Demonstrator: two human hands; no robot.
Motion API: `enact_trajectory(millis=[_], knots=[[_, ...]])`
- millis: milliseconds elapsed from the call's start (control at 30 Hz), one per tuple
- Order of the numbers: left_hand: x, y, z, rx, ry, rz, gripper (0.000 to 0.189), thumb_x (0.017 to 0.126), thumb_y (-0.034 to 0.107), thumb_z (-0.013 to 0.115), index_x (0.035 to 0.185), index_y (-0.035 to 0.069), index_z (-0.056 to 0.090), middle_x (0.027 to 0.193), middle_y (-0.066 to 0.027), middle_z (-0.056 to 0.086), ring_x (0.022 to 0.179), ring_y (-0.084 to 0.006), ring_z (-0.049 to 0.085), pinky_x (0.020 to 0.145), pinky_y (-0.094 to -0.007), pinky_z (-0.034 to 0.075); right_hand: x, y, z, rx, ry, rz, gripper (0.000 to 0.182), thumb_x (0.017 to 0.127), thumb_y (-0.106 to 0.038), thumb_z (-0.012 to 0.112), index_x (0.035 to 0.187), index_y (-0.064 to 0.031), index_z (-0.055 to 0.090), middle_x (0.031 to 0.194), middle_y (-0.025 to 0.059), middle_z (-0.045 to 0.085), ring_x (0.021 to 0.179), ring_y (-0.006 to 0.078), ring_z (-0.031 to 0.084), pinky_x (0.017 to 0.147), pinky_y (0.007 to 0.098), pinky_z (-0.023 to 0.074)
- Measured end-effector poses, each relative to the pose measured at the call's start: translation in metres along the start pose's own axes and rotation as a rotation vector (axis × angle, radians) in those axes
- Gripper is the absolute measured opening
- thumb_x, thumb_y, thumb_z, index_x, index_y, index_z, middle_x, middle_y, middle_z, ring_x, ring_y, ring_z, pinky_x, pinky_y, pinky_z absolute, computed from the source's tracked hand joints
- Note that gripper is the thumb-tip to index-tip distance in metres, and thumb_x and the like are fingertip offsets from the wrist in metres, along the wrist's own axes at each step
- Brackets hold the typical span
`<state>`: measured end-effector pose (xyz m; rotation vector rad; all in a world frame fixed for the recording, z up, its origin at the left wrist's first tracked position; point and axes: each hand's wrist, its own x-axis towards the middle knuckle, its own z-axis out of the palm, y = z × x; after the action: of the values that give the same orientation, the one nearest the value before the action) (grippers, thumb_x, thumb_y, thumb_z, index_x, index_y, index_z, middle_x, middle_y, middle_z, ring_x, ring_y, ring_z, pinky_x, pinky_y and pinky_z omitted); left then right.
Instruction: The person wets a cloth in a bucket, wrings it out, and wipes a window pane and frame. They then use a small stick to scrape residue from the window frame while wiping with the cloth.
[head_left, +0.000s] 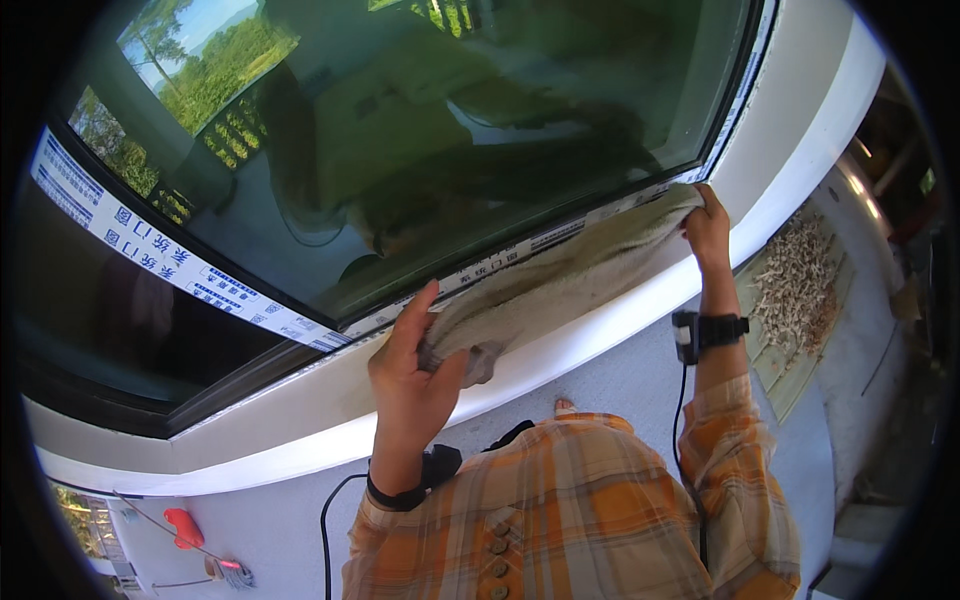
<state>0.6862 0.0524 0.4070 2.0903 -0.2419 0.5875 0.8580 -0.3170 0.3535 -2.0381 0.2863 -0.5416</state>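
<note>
A damp-looking greyish cloth (570, 274) is stretched along the window sill (330, 390), between my two hands. My left hand (416, 367) grips its near left end, where a crumpled corner hangs below my thumb. At the far right corner of the window, my right hand (707, 225) pinches the other end. Behind the cloth stands a dark reflective glass pane (487, 150). White protective tape (187, 259) with printed writing covers the window frame. Part of the lower strip of tape is hidden by the cloth.
A black band with a device (709, 337) and a cable sits on my right wrist; another band (420, 480) is on my left. Dried strips (799, 281) lie on a mat at right. A mop (236, 574) and a red object (184, 527) are on the floor at lower left.
</note>
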Motion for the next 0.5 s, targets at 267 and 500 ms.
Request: enact_trajectory(millis=[267,500], knots=[[-0.01,-0.013,-0.061,-0.33,0.754,0.073,0.035,0.092,0.002,0.047,0.126,0.002,0.054,0.114,-0.0136,0.062,0.101,-0.0207,0.062,0.088,-0.0317,0.051,-0.103,-0.099,0.072,0.245,-0.1,-0.787,0.053,0.063,0.009,0.053,0.114,-0.0049,0.059,0.1,0.017,0.047,0.092,0.0358,0.048,0.081,0.0385,0.0406],[-0.009,-0.026,-0.111,-0.036,1.217,-0.234,0.039,0.096,0.019,0.042,0.133,0.005,0.049,0.121,-0.0191,0.057,0.107,-0.0304,0.06,0.09,-0.0375,0.052,-0.19,-0.116,0.192,-0.151,-0.206,-1.227,0.033,0.071,-0.013,0.061,0.104,-0.0087,0.062,0.105,0.0065,0.051,0.102,0.0244,0.048,0.085,0.0382,0.0375]])
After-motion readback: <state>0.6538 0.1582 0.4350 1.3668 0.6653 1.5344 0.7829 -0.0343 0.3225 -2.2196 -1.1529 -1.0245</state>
